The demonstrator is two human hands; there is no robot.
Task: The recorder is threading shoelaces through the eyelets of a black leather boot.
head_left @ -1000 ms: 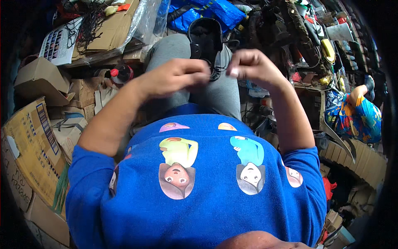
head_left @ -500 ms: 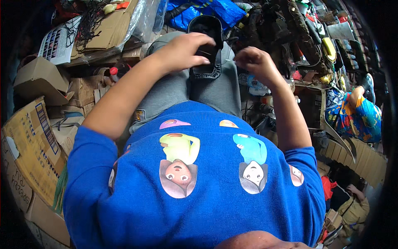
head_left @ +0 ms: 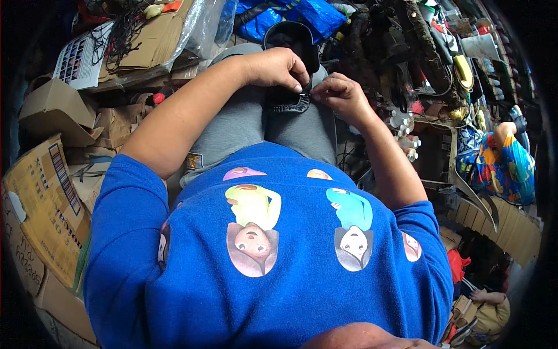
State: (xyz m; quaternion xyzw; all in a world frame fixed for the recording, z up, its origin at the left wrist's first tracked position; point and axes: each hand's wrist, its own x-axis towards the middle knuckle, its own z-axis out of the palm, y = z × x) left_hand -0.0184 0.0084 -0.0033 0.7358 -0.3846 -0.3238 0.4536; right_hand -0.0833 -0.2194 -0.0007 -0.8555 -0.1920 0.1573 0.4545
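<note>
Shoe (head_left: 289,70): black, lying on our grey lap, toe away from us. Left hand (head_left: 275,68): fingers curled closed over the shoe's near end. Right hand (head_left: 339,93): fingertips pinched shut on the shoe's stitched heel edge, just beside the left fingers. Beyond the fingers: blue bag (head_left: 302,14). Left of them: cardboard boxes (head_left: 52,110).

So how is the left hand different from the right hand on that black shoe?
The left hand lies knuckles-up across the black leather shoe, fingers curled over it; the right hand sits lower, beside the shoe's stitched edge. The left fingers press on top; the right fingertips pinch at the edge. Both are bare, touch the shoe, and meet over the grey-trousered lap.
</note>
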